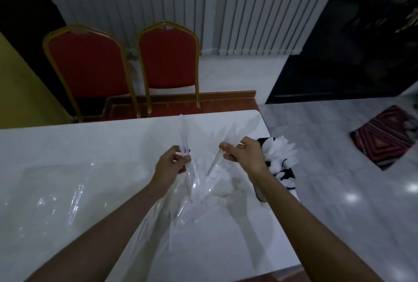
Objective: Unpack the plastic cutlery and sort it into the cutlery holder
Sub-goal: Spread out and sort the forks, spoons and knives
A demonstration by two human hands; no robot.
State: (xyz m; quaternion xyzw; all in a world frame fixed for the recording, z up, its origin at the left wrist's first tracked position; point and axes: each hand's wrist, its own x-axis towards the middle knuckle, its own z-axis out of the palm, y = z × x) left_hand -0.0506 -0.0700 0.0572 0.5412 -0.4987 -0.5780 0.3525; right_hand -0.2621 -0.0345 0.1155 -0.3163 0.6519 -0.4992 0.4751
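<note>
My left hand point(175, 159) grips a few white plastic knives point(184, 132) that point up and away over the white table point(79, 146). My right hand point(243, 152) holds a second fan of white plastic cutlery point(239, 129), its tips spread toward the table's far right corner. Below both hands lies clear plastic wrapping point(199, 189) with loose white cutlery, among it a fork point(184, 217). The black-and-white cutlery holder point(281, 164) stands at the table's right edge, just right of my right wrist, with white forks and spoons standing in it.
More crumpled clear plastic point(72, 200) lies on the left half of the table. Two red chairs with gold frames point(167, 60) stand behind the table. A patterned mat point(384, 137) lies on the marble floor to the right.
</note>
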